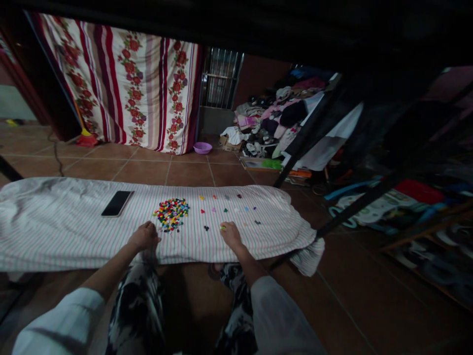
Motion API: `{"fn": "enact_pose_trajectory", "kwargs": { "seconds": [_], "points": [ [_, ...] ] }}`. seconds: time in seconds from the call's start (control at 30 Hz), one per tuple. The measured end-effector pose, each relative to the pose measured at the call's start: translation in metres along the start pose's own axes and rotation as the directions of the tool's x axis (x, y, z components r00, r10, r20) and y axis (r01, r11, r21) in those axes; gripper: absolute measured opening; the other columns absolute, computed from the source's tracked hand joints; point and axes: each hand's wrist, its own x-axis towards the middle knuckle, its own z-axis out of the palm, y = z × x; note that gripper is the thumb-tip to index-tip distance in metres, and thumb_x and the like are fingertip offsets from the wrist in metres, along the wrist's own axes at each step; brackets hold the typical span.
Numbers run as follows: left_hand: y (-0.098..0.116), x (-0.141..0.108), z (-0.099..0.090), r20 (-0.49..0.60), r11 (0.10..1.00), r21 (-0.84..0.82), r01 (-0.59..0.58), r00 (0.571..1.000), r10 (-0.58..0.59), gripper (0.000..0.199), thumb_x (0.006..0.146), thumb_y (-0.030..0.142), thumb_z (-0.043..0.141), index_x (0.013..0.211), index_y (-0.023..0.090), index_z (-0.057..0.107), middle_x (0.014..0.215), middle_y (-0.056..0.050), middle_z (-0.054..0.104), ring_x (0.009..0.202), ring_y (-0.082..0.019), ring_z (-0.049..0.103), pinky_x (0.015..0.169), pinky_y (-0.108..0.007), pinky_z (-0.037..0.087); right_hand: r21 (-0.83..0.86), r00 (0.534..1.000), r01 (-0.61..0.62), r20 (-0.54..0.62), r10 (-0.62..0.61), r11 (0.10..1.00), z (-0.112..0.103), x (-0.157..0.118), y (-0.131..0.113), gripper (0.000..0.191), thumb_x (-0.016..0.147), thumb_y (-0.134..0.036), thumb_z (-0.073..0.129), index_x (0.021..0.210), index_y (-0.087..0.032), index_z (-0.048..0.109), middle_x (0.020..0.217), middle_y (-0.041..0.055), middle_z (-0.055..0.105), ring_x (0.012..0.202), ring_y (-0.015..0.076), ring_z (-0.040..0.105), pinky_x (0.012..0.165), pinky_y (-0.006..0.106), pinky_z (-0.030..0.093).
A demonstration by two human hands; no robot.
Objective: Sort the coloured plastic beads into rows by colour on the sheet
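Observation:
A pile of small multicoloured pieces point(172, 213), like beads or tiny blocks, lies on a striped cloth point(88, 241). Just below the pile's left side my left hand point(143, 236) is closed with its fingers curled; anything inside is hidden. My right hand point(232, 234) pinches at the cloth with a small yellow-green piece point(222, 227) at its fingertips. Around that hand the pieces sit in little groups sorted by colour, among them black pieces point(206, 228), red pieces point(202, 211), dark green pieces point(225, 210) and yellow pieces point(201, 197).
A dark-screened phone point(117, 203) lies left of the pile. Beyond the cloth are a floral curtain point(125, 93), a purple basin point(203, 148), a red dustpan point(87, 140) and a heap of clothes point(277, 116). A dark bar point(354, 204) crosses at the right.

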Motion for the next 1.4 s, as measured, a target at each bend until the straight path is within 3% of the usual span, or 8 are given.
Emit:
{"fn": "enact_pose_trajectory", "kwargs": {
  "seconds": [0.1,0.17,0.53,0.63,0.77,1.0,1.2,1.4],
  "points": [
    [0.002,-0.008,-0.004,-0.004,0.988,0.033,0.153,0.988,-0.153,0.048,0.076,0.051,0.055,0.108,0.016,0.057,0.124,-0.019,0.052,0.121,-0.036,0.046,0.092,-0.049,0.042,0.016,1.000,-0.012,0.010,0.011,1.000,0.000,0.000,0.001,0.023,0.081,-0.014,0.054,0.098,-0.017,0.069,0.098,0.0076,0.064,0.093,0.0139,0.060,0.084,0.020,0.042],
    [0.006,-0.011,-0.006,0.031,0.976,0.056,0.213,0.976,-0.215,0.056,0.075,0.055,0.054,0.113,0.015,0.055,0.127,-0.020,0.050,0.122,-0.040,0.044,0.089,-0.051,0.042,0.012,1.000,-0.024,-0.003,0.024,1.000,0.002,0.000,0.002,0.023,0.081,-0.014,0.053,0.097,-0.017,0.069,0.099,0.0082,0.064,0.091,0.0138,0.059,0.084,0.020,0.042],
    [0.011,0.006,0.001,0.102,0.955,0.170,0.241,0.960,-0.261,0.074,0.074,0.052,0.054,0.129,0.003,0.047,0.129,-0.029,0.048,0.119,-0.041,0.047,0.089,-0.046,0.042,0.089,0.991,0.009,-0.130,0.003,0.996,0.011,-0.001,0.006,0.031,0.076,-0.009,0.047,0.096,-0.017,0.069,0.097,0.0079,0.064,0.092,0.0168,0.058,0.086,0.024,0.044],
    [0.010,0.004,0.002,0.110,0.957,0.183,0.225,0.963,-0.247,0.081,0.076,0.055,0.052,0.135,0.001,0.041,0.139,-0.030,0.039,0.123,-0.043,0.042,0.091,-0.047,0.041,0.141,0.987,0.005,-0.160,0.017,0.990,0.012,-0.001,0.009,0.031,0.074,-0.013,0.050,0.099,-0.017,0.068,0.095,0.0072,0.062,0.083,0.0165,0.059,0.085,0.027,0.046],
    [0.012,0.000,0.006,0.121,0.957,0.193,0.215,0.963,-0.241,0.085,0.081,0.056,0.042,0.142,-0.001,0.028,0.149,-0.030,0.023,0.133,-0.048,0.027,0.098,-0.052,0.035,0.162,0.957,0.007,-0.287,0.040,0.987,0.014,-0.005,0.002,0.034,0.079,-0.025,0.050,0.107,-0.014,0.064,0.097,0.0103,0.059,0.081,0.0188,0.057,0.084,0.033,0.047],
    [0.005,-0.010,0.027,0.101,0.971,0.096,0.218,0.969,-0.227,0.079,0.088,0.055,0.021,0.146,0.002,0.014,0.154,-0.024,0.007,0.141,-0.043,0.006,0.110,-0.055,0.016,0.234,0.942,0.256,-0.277,-0.188,0.938,0.031,-0.010,-0.051,0.031,0.085,-0.024,0.041,0.105,-0.017,0.063,0.097,0.0086,0.059,0.087,0.0184,0.058,0.083,0.032,0.048],
    [0.001,-0.018,0.035,-0.012,0.984,0.050,0.169,0.986,-0.168,0.075,0.090,0.055,0.020,0.146,0.005,0.018,0.154,-0.024,0.010,0.142,-0.041,0.006,0.111,-0.054,0.015,0.281,0.913,0.398,-0.212,-0.348,0.873,0.053,-0.004,-0.107,0.029,0.088,-0.020,0.041,0.103,-0.020,0.066,0.094,0.0065,0.061,0.087,0.0168,0.059,0.082,0.028,0.047],
    [0.000,-0.017,0.042,-0.079,0.987,0.037,0.154,0.985,-0.150,0.073,0.091,0.054,0.025,0.145,0.006,0.024,0.153,-0.025,0.016,0.142,-0.040,0.009,0.112,-0.055,0.016,0.240,0.875,0.479,-0.057,-0.480,0.844,0.064,0.016,-0.162,0.024,0.090,-0.023,0.046,0.101,-0.024,0.068,0.096,0.0040,0.063,0.091,0.0155,0.057,0.083,0.025,0.043]
  ]
}}
